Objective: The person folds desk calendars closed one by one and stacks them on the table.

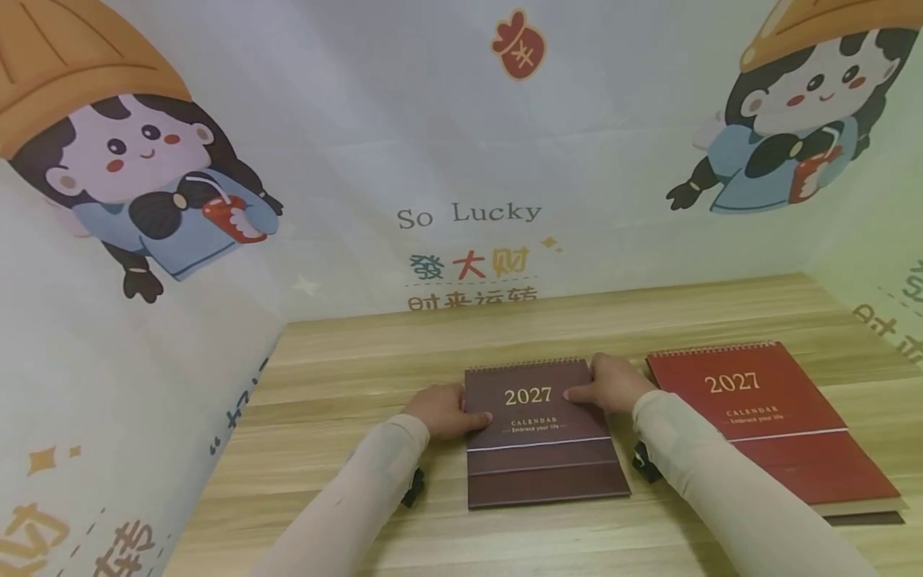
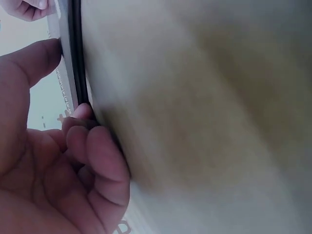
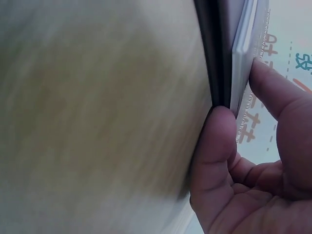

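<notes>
A dark maroon desk calendar (image 1: 544, 469), marked 2027 in gold and spiral-bound along its far edge, lies between my two hands. My left hand (image 1: 443, 413) grips its left edge, thumb on the cover; in the left wrist view the curled fingers (image 2: 105, 161) meet the calendar's edge (image 2: 78, 58) from below. At the right edge my right hand (image 1: 613, 385) pinches it, thumb on top near the printed year. In the right wrist view a fingertip (image 3: 219, 126) touches the dark base and the thumb lies against the page side (image 3: 239, 73).
To the right, partly behind my right forearm, a red 2027 calendar (image 1: 786, 401) lies on the wood-grain table (image 1: 346, 353). A white printed backdrop (image 1: 346, 160) with cartoon figures and lettering rises along the table's back and sides.
</notes>
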`<move>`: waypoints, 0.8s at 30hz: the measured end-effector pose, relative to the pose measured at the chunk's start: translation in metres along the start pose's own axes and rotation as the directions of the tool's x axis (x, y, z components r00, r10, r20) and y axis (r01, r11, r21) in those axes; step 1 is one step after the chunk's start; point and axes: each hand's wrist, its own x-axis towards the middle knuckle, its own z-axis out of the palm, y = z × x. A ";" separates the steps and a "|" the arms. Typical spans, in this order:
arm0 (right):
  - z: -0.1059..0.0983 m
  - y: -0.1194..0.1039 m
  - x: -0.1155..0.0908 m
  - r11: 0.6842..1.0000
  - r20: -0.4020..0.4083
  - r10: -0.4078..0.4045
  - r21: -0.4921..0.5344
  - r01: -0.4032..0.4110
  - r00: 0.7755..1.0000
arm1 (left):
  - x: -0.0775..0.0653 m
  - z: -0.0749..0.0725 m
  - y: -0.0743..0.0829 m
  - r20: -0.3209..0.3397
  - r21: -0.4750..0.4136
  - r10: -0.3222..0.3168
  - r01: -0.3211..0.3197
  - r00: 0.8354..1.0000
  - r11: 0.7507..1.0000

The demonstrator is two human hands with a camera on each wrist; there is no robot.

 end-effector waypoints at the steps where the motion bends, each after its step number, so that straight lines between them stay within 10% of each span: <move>1: 0.000 0.001 0.000 1.000 -0.001 -0.003 0.000 0.003 1.000 | -0.001 0.000 0.001 -0.006 -0.001 -0.003 0.003 1.000 1.000; 15: -0.019 -0.006 -0.007 0.991 -0.003 -0.123 -0.056 0.122 0.992 | -0.002 -0.021 0.001 -0.093 -0.158 -0.099 0.084 0.991 0.984; 19: -0.015 -0.014 -0.002 0.969 -0.050 -0.196 -0.165 0.185 0.979 | 0.006 -0.018 0.018 -0.203 -0.011 0.031 -0.034 0.979 0.999; 24: 0.010 -0.015 0.011 0.883 -0.013 -0.270 -0.401 0.242 0.963 | 0.012 0.003 0.041 -0.018 0.262 0.111 -0.102 0.994 0.960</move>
